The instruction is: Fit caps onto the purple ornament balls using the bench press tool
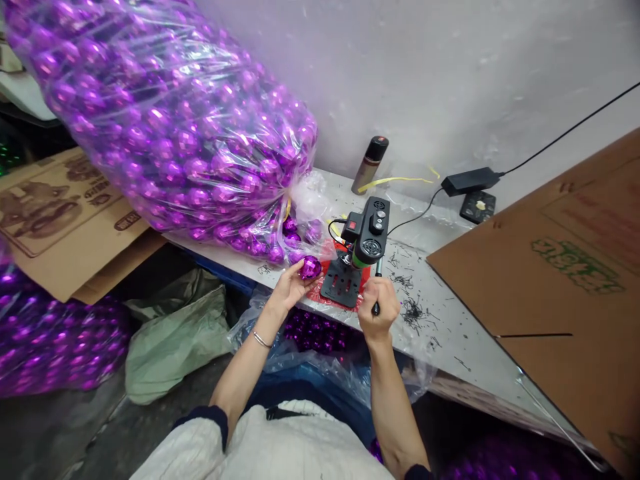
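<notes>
A shiny purple faceted ball (311, 267) sits in the fingers of my left hand (289, 288), just left of a small black bench machine (373, 227). The machine stands on a slotted black base plate (341, 283), with red sheet material (316, 291) under it. My right hand (380, 303) is wrapped round the black-ended lever (379, 265) at the machine's right side. Most of the lever's grip is hidden by my fingers. More purple balls (293, 237) lie behind my left hand, by the neck of a big clear bag (190, 133) full of them.
Small black pins (413, 310) are scattered on the table (450, 333) at the right. A spray can (370, 165) and a power adapter (471, 181) are by the wall. Cardboard (560, 267) stands at the right. Below the table edge, more purple balls (317, 331) lie in plastic.
</notes>
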A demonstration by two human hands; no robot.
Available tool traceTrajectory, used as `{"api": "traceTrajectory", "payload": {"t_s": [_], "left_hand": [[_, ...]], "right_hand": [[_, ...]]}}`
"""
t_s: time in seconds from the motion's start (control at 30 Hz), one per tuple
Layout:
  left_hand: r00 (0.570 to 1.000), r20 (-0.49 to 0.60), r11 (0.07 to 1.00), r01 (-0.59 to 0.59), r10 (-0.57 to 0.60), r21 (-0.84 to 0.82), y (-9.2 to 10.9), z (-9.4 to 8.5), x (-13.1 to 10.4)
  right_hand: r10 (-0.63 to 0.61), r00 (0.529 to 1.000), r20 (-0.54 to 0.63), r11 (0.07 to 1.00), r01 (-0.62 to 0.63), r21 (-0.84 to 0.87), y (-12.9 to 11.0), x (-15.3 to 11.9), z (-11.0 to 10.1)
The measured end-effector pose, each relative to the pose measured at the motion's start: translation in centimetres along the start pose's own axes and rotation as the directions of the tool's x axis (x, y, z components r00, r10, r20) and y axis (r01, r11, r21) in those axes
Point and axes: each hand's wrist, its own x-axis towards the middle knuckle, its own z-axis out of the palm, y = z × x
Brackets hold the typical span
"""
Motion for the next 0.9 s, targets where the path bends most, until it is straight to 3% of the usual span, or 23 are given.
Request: {"api": "traceTrajectory", "payload": {"t_s": [0.17,0.33,0.47,0.53,0.67,0.9], "left_hand": [[0.997,-0.028,0.989,-0.065,0.07,0.132,-1.0,0.5,0.7],[1.0,-0.003,0.982,-0.024,0.025,0.187,-2.0,1.4,1.6],[0.99,-0.03,0.964,-0.124,0.134,0.235,-3.3,1.9,2.8],[0.973,-0.025,0.926,-0.21,0.229,0.314,-3.9,2.0,3.3],[0.918,0.093,0.805,-0.383,0.385,0.453,-5.0,2.0,4.0],[0.869,0.239,0.59,-0.474,0.434,0.653,-5.6,1.8,3.6]], "right_hand": [[0.054,0.999,-0.01,0.999,-0.054,0.01,-0.4,2.0,-0.5],[0.108,0.994,-0.009,0.994,-0.108,-0.022,-0.8,4.0,-0.8],[0.083,0.996,0.015,0.996,-0.082,-0.032,-0.9,4.1,-0.9],[0.049,0.999,0.015,0.998,-0.049,-0.026,-0.9,3.9,-1.0],[-0.003,1.0,0.016,0.999,0.003,-0.036,-0.9,3.5,-1.0],[0.016,0.999,0.051,0.998,-0.013,-0.058,-0.7,2.8,-1.0]]}}
